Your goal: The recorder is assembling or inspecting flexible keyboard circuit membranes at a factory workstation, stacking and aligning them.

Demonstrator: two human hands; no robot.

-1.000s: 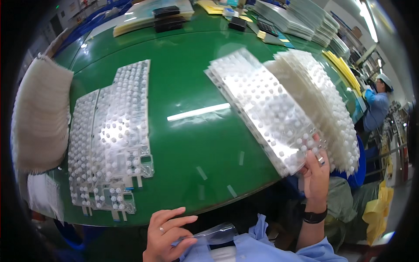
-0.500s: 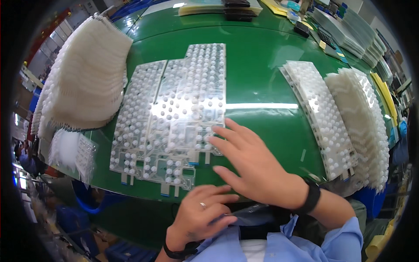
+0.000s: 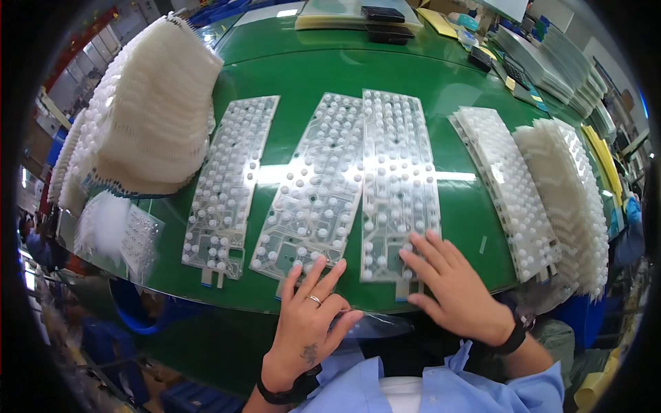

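Three clear keyboard membrane sheets dotted with white domes lie side by side on the green table: a left sheet, a middle sheet tilted to the right, and a right sheet. The middle one's upper right edge meets the right one. My left hand, fingers apart, has its fingertips at the near edge of the middle sheet. On the lower right of the right sheet rest the spread fingers of my right hand. Neither hand grips anything visible.
A tall stack of membrane sheets stands at the left, with a smaller bundle below it. More sheets and another stack sit at the right. Black trays lie at the back.
The three sheets, overlapping before, are now spread apart. The right sheet has shifted right under my right hand, and my left hand has moved up to the middle one.
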